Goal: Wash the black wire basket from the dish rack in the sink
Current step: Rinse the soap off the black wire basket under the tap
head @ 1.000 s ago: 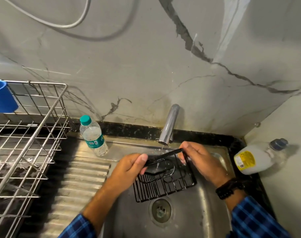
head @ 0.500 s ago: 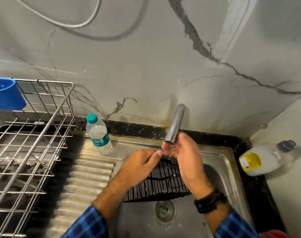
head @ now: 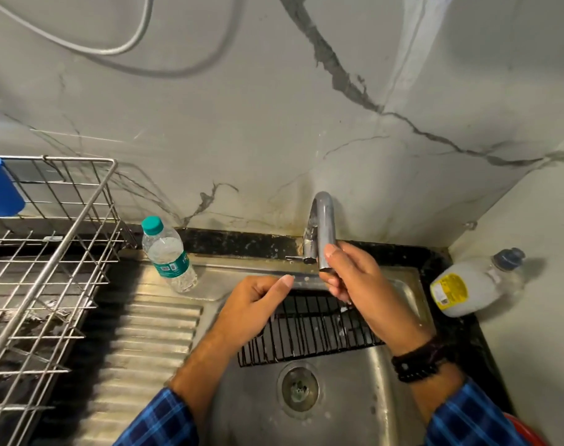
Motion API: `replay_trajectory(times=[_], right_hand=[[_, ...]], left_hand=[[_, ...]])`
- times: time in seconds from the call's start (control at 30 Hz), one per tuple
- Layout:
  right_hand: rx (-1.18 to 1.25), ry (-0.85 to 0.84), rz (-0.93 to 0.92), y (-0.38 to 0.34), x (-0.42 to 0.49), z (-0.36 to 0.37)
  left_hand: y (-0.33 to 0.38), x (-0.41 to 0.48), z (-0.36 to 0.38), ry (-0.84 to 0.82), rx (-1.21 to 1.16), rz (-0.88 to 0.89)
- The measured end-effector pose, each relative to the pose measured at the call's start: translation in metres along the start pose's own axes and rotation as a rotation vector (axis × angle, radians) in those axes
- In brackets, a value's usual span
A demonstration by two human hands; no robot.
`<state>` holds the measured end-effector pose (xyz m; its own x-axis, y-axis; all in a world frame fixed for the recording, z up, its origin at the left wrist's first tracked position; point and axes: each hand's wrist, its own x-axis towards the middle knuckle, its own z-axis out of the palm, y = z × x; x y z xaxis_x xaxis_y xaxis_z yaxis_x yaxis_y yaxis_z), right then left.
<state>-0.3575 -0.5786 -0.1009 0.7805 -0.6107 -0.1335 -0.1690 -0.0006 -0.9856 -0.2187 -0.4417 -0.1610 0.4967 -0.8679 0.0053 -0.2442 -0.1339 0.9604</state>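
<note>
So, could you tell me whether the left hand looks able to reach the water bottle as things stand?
Probably yes: the water bottle stands upright on the drainboard near the left hand, with only bare steel between them.

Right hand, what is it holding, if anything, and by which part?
The right hand grips the faucet spout at its outlet end. The black wire basket lies beneath, not in that hand.

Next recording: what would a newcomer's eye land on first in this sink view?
The right hand grips the tip of the tap spout at the centre, just above the black wire basket lying in the sink. The left hand, curled, sits over the basket's left edge. A large steel dish rack fills the left side.
</note>
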Motion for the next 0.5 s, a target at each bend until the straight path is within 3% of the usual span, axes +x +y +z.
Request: replay_trajectory(times=[0.13,0.2,0.3,0.33,0.5], right_hand=[[-0.01,-0.051,-0.024,0.005,0.002,-0.02],[-0.124,-0.03,-0.026,0.014,0.0,-0.026],[-0.806,-0.123,-0.109,0.032,-0.003,-0.038],[-0.922,-0.165,-0.109,0.042,-0.003,-0.044],[-0.675,-0.054,-0.088,0.077,-0.006,-0.106]], left_hand=[[0.003,-0.001,0.002,0.021,-0.08,-0.004],[0.005,0.001,0.002,0.031,-0.103,0.0],[0.006,0.001,0.004,0.061,-0.137,0.02],[0.008,-0.001,0.004,0.085,-0.158,0.01],[0.007,-0.012,-0.014,0.255,-0.472,-0.16]])
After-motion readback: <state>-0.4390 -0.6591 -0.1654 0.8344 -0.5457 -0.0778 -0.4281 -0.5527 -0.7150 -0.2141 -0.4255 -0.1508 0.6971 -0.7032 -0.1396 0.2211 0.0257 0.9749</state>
